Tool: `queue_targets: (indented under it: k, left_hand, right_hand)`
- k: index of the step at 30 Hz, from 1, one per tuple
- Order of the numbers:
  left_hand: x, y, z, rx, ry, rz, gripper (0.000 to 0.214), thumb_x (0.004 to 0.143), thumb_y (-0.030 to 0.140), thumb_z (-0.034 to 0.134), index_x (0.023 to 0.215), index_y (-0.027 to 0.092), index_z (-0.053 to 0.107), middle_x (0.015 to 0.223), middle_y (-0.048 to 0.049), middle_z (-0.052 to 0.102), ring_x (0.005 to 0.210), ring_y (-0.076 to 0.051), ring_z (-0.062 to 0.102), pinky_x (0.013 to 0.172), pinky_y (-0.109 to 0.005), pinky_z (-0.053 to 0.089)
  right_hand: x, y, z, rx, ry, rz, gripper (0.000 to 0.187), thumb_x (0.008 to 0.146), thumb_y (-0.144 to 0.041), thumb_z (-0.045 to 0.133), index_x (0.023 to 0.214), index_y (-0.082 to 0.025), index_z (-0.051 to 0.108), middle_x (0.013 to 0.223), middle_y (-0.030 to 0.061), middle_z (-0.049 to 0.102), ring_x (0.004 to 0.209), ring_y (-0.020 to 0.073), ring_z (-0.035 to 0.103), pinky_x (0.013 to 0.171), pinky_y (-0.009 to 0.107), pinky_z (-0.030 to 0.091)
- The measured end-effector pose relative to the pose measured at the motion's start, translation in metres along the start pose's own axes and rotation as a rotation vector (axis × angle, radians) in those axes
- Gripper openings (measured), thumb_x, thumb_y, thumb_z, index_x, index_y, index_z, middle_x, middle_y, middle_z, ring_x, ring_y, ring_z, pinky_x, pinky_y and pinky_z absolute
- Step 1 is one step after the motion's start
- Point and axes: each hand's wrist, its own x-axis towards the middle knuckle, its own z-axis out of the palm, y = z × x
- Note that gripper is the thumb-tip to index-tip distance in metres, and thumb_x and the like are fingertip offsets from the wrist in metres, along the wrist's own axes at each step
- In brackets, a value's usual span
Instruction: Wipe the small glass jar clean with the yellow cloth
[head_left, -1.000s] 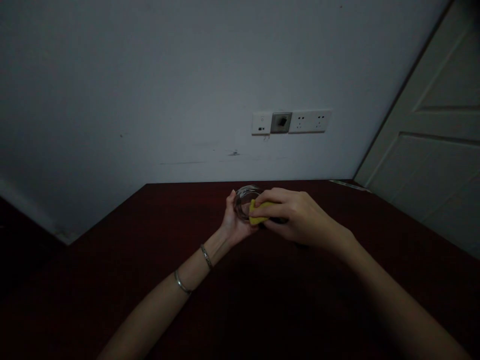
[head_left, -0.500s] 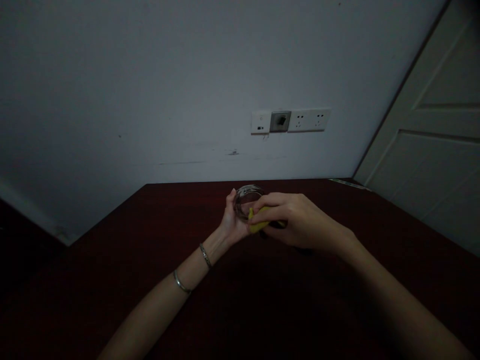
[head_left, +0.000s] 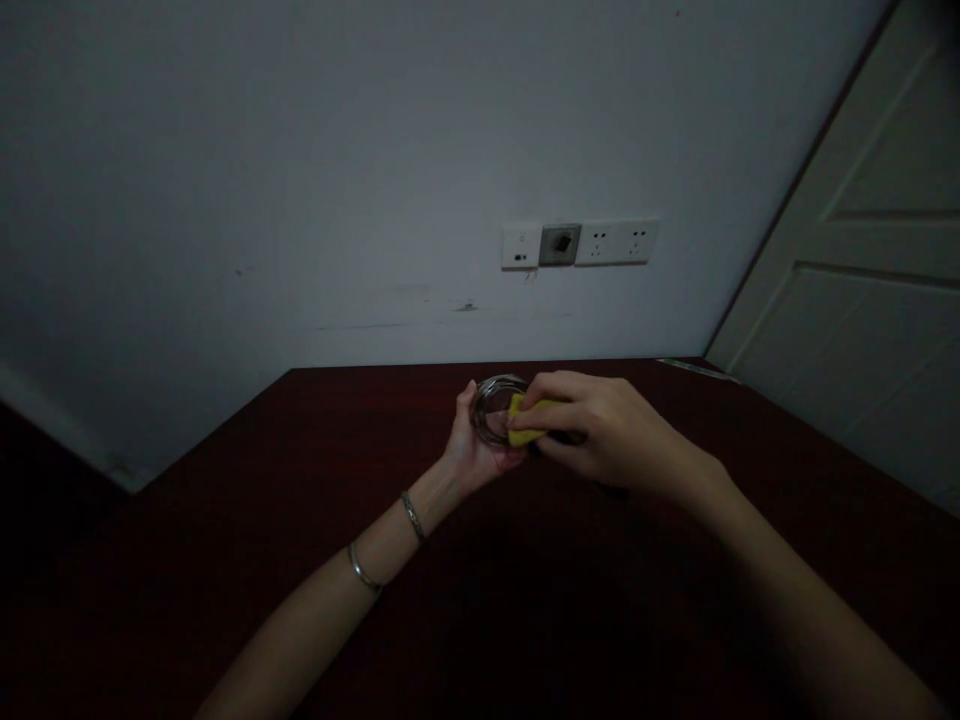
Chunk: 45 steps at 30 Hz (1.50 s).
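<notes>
My left hand (head_left: 469,450) is closed round a round clear glass bowl or ashtray (head_left: 487,415), tipped so its opening faces me. Two metal bracelets (head_left: 412,516) sit on the left forearm. In my right hand (head_left: 589,420) is a yellow sponge (head_left: 524,418), pinched between thumb and fingers. The sponge rests against the right side of the glass rim, hiding that part. The dim light keeps the fingers beneath the glass from showing clearly.
Below the hands spreads a dark red table (head_left: 337,420). Its far edge meets a pale wall with a row of sockets (head_left: 611,242). A white panelled door (head_left: 885,300) stands on the right. A thin printed strip (head_left: 697,369) lies at the back right corner.
My right hand has shifted slightly up and to the right, carrying the sponge from the lower rim to the glass's right side. My left hand and the glass have moved very little.
</notes>
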Motion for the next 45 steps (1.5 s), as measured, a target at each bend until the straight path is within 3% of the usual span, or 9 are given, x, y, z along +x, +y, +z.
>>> queue_targets:
  k: [3, 7, 11, 16, 21, 28, 32, 41, 45]
  left_hand:
    - [0.003, -0.007, -0.002, -0.028, 0.071, 0.012, 0.050, 0.083, 0.059, 0.046, 0.081, 0.012, 0.063, 0.065, -0.0058, 0.063, 0.057, -0.016, 0.061, 0.048, -0.025, 0.048]
    - [0.008, -0.018, -0.009, -0.055, 0.074, -0.018, 0.047, 0.084, 0.057, 0.046, 0.091, 0.013, 0.062, 0.078, -0.0070, 0.067, 0.070, -0.018, 0.065, 0.062, -0.028, 0.052]
    - [0.006, -0.017, -0.012, 0.030, -0.025, -0.064, 0.062, 0.082, 0.065, 0.041, 0.098, 0.009, 0.062, 0.081, -0.0130, 0.068, 0.070, -0.022, 0.067, 0.055, -0.026, 0.049]
    - [0.000, -0.006, -0.003, 0.000, -0.077, -0.041, 0.068, 0.080, 0.070, 0.038, 0.091, 0.008, 0.065, 0.071, -0.0123, 0.067, 0.050, -0.017, 0.061, 0.037, -0.021, 0.038]
    - [0.000, -0.010, 0.004, -0.102, 0.065, 0.037, 0.053, 0.084, 0.060, 0.043, 0.085, 0.012, 0.065, 0.074, -0.0092, 0.067, 0.066, -0.019, 0.065, 0.057, -0.027, 0.052]
    - [0.001, -0.017, -0.002, -0.022, -0.036, -0.071, 0.060, 0.081, 0.066, 0.042, 0.090, 0.011, 0.063, 0.070, -0.0108, 0.065, 0.052, -0.016, 0.060, 0.041, -0.022, 0.041]
    - [-0.001, -0.011, -0.002, -0.009, -0.065, -0.047, 0.064, 0.080, 0.070, 0.040, 0.087, 0.011, 0.063, 0.066, -0.0092, 0.064, 0.046, -0.015, 0.056, 0.035, -0.021, 0.035]
    - [-0.003, -0.007, 0.007, -0.143, 0.007, 0.030, 0.052, 0.084, 0.060, 0.044, 0.089, 0.011, 0.063, 0.078, -0.0100, 0.068, 0.067, -0.019, 0.065, 0.054, -0.026, 0.052]
    - [0.000, -0.017, 0.004, -0.133, 0.013, -0.035, 0.045, 0.084, 0.056, 0.048, 0.094, 0.014, 0.061, 0.077, -0.0077, 0.067, 0.066, -0.018, 0.065, 0.057, -0.027, 0.051]
  right_hand:
    - [0.004, -0.006, 0.007, 0.034, -0.050, -0.080, 0.023, 0.082, -0.014, 0.058, 0.097, -0.026, 0.070, 0.105, 0.0017, 0.065, 0.096, 0.0177, 0.060, 0.074, 0.028, 0.047]
    - [0.005, -0.002, 0.014, 0.005, 0.088, -0.012, 0.026, 0.086, -0.020, 0.056, 0.109, -0.027, 0.066, 0.109, 0.0043, 0.063, 0.098, 0.0191, 0.059, 0.074, 0.029, 0.047]
    - [0.000, 0.010, 0.004, -0.004, 0.160, 0.074, 0.025, 0.087, -0.020, 0.055, 0.109, -0.025, 0.068, 0.105, 0.0063, 0.063, 0.092, 0.0186, 0.061, 0.073, 0.029, 0.048]
    - [-0.005, 0.008, -0.011, 0.033, 0.035, 0.011, 0.025, 0.085, -0.017, 0.058, 0.105, -0.026, 0.069, 0.100, 0.0044, 0.064, 0.087, 0.0164, 0.061, 0.071, 0.027, 0.048]
    - [0.002, -0.005, 0.000, 0.061, -0.057, -0.128, 0.023, 0.085, -0.017, 0.058, 0.102, -0.028, 0.069, 0.104, 0.0018, 0.064, 0.094, 0.0167, 0.060, 0.073, 0.027, 0.047]
    - [0.001, 0.008, 0.003, -0.060, 0.113, 0.019, 0.027, 0.090, -0.023, 0.053, 0.114, -0.025, 0.066, 0.105, 0.0072, 0.063, 0.095, 0.0199, 0.059, 0.074, 0.030, 0.049]
    - [-0.002, 0.012, -0.002, -0.031, 0.131, -0.031, 0.029, 0.088, -0.033, 0.057, 0.114, -0.024, 0.065, 0.114, 0.0083, 0.062, 0.101, 0.0216, 0.059, 0.078, 0.033, 0.050]
    - [0.002, 0.004, 0.005, 0.055, 0.088, -0.191, 0.022, 0.091, -0.028, 0.053, 0.104, -0.024, 0.070, 0.114, 0.0055, 0.066, 0.098, 0.0200, 0.056, 0.076, 0.033, 0.050]
    - [0.003, 0.004, 0.008, -0.030, 0.167, -0.132, 0.025, 0.091, -0.025, 0.052, 0.111, -0.024, 0.068, 0.114, 0.0063, 0.067, 0.095, 0.0220, 0.054, 0.072, 0.035, 0.050]
